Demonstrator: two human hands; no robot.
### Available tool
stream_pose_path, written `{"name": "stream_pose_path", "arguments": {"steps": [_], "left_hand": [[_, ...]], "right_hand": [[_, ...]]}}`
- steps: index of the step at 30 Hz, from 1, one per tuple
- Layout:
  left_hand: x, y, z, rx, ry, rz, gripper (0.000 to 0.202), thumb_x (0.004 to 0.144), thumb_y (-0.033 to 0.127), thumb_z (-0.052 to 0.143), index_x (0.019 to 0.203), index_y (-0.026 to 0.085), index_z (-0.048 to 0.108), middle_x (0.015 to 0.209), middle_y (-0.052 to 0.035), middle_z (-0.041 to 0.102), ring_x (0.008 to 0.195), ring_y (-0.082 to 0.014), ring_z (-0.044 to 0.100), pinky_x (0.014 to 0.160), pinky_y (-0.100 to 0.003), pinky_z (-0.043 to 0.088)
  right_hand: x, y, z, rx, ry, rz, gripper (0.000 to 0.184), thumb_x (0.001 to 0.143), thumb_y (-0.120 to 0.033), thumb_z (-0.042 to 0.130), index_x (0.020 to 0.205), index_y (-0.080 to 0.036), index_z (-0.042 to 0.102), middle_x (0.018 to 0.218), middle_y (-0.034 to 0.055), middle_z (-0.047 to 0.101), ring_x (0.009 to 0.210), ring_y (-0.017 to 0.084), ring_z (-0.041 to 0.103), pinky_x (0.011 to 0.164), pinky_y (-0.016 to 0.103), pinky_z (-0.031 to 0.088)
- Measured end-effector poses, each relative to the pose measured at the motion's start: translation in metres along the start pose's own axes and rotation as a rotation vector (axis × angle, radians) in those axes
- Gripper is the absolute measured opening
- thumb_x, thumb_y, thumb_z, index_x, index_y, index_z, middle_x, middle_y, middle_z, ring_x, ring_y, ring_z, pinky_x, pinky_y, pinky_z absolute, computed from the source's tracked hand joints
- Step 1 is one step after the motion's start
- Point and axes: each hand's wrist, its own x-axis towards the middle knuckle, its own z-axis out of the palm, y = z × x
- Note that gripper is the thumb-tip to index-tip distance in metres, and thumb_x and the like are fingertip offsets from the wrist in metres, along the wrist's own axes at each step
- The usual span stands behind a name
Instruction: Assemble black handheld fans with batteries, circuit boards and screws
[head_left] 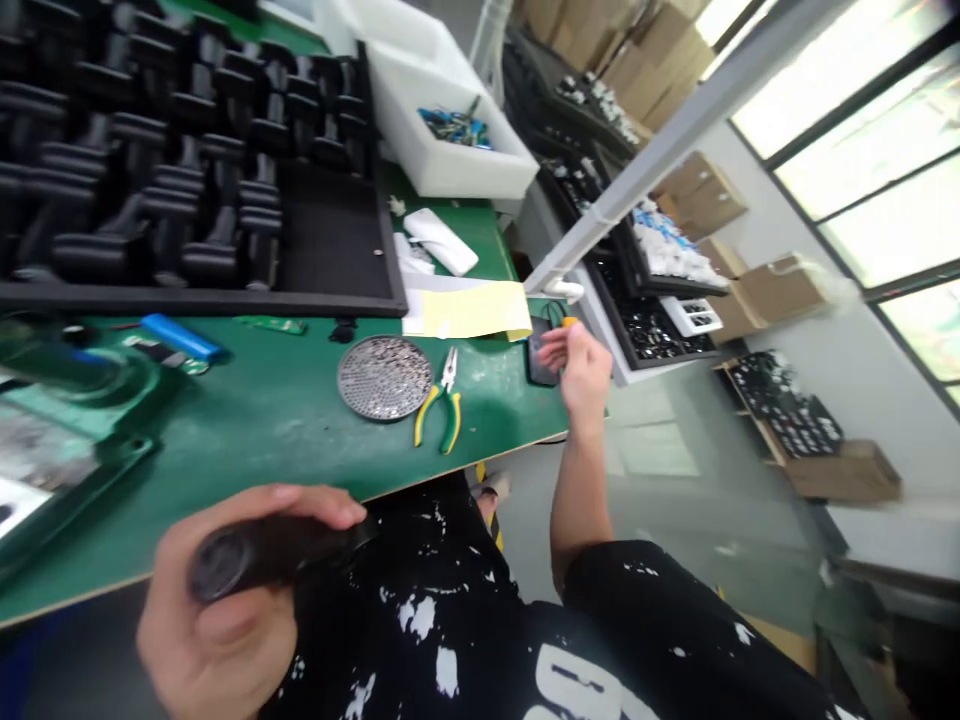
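My left hand, at the bottom left in front of the bench edge, is closed around a black handle-like part with a rounded end. Its far end reaches toward my dark shirt and is hard to make out. My right hand is at the bench's right end, over a dark phone-like slab. Its fingers are loosely stretched, slightly blurred, and nothing shows in them. A small orange object lies close by its fingertips. Between the hands, pliers with yellow-green grips lie beside a round dish of small metal pieces.
A black tray of similar black parts fills the back left. A green fixture stands at left, near a blue battery-like cylinder. Yellow paper, a white foam box and a slanting pole are at right.
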Motion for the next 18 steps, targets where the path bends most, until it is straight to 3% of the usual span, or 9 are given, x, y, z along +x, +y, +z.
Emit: {"name": "stream_pose_path", "arguments": {"steps": [1,4,6,10,12,15,18], "left_hand": [[0.0,-0.003,0.002,-0.093,0.019,-0.046,0.04,0.099,0.057,0.067,0.12,0.024,0.073,0.083,-0.0038,0.072,0.078,-0.029,0.074,0.084,-0.054,0.065],[0.0,-0.01,0.01,-0.24,0.039,-0.179,0.045,0.101,0.065,0.059,0.115,0.024,0.072,0.072,-0.0012,0.065,0.064,-0.025,0.067,0.075,-0.051,0.064],[0.001,-0.014,0.015,-0.28,0.026,-0.241,0.045,0.103,0.063,0.055,0.116,0.024,0.07,0.07,-0.0005,0.062,0.06,-0.0226,0.062,0.068,-0.047,0.061],[0.003,-0.02,0.023,-0.267,-0.02,-0.244,0.043,0.104,0.061,0.053,0.115,0.022,0.069,0.07,-0.0007,0.061,0.058,-0.0205,0.061,0.066,-0.042,0.059],[0.003,-0.02,0.027,-0.24,-0.037,-0.206,0.042,0.103,0.059,0.055,0.115,0.022,0.069,0.069,-0.0002,0.062,0.058,-0.0194,0.061,0.065,-0.04,0.06],[-0.001,-0.021,0.029,-0.173,-0.08,-0.111,0.041,0.102,0.056,0.06,0.118,0.02,0.071,0.071,-0.0007,0.066,0.061,-0.019,0.065,0.068,-0.038,0.06],[-0.007,-0.025,0.027,-0.105,-0.159,-0.059,0.045,0.103,0.059,0.059,0.124,0.02,0.07,0.078,-0.0023,0.069,0.065,-0.0185,0.067,0.071,-0.038,0.06]], "right_hand": [[0.022,0.016,-0.019,-0.236,0.11,0.121,0.059,0.112,-0.056,0.024,0.122,-0.02,0.07,0.111,0.0109,0.076,0.1,0.022,0.071,0.093,0.035,0.055],[0.063,0.063,-0.047,-0.397,0.15,0.304,0.049,0.099,-0.053,0.062,0.127,-0.012,0.066,0.129,0.0237,0.069,0.122,0.036,0.065,0.108,0.05,0.048],[0.071,0.086,-0.046,-0.397,0.109,0.345,0.048,0.089,-0.049,0.076,0.118,-0.012,0.068,0.126,0.0247,0.07,0.121,0.039,0.065,0.109,0.052,0.046],[0.067,0.105,-0.042,-0.294,0.161,0.308,0.036,0.085,-0.041,0.083,0.106,-0.016,0.068,0.108,0.0153,0.074,0.107,0.032,0.07,0.102,0.044,0.05],[0.063,0.103,-0.051,-0.171,0.281,0.255,0.031,0.093,-0.041,0.076,0.11,-0.018,0.066,0.094,0.0095,0.072,0.09,0.026,0.071,0.088,0.038,0.054],[0.053,0.087,-0.067,0.075,0.551,0.145,0.027,0.11,-0.042,0.043,0.118,-0.022,0.059,0.077,-0.0003,0.061,0.06,0.016,0.059,0.062,0.032,0.048],[0.04,0.052,-0.076,0.312,0.784,-0.034,0.046,0.113,-0.03,0.015,0.115,-0.028,0.061,0.079,-0.0029,0.057,0.05,0.008,0.046,0.053,0.031,0.038]]}}
